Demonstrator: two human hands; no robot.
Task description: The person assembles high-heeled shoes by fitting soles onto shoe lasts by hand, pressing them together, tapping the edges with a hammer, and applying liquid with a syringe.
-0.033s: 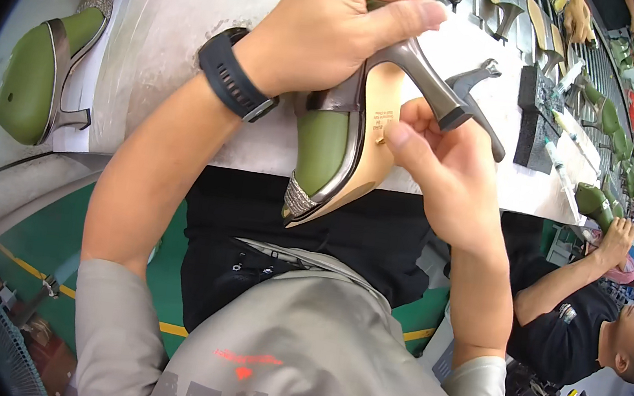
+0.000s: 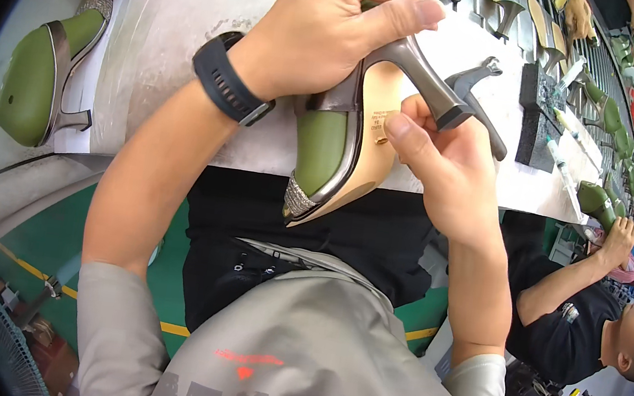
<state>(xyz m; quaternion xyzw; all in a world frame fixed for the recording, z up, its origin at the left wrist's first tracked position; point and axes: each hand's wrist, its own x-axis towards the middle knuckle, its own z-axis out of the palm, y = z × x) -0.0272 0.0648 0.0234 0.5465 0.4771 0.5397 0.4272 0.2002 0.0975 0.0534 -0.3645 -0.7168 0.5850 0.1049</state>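
A high-heeled shoe (image 2: 380, 99) with a tan sole, metallic dark straps and a glittery toe band sits on a green last (image 2: 320, 147). My left hand (image 2: 337, 30) is closed around its heel end, thumb along the base of the grey heel. The sole is turned toward my right hand (image 2: 451, 171), and the toe points down past the table edge. The right thumb and fingers are pinched together against the sole, beside its small printed marking. A tiny gold-coloured bit (image 2: 381, 137) shows by the thumb tip. Whatever the pinch holds is hidden.
A dark metal hand tool (image 2: 488, 128) lies right of the heel on the worktable (image 2: 171, 30). Beyond it stand a black block (image 2: 536, 118) and several syringes (image 2: 562, 169). Another shoe on a green last (image 2: 34, 84) rests at left. A co-worker (image 2: 578, 325) handles a green last at right.
My left wrist has tilted slightly to the left. The right thumb and fingers have shifted a little on the sole; the shoe stays nearly in place.
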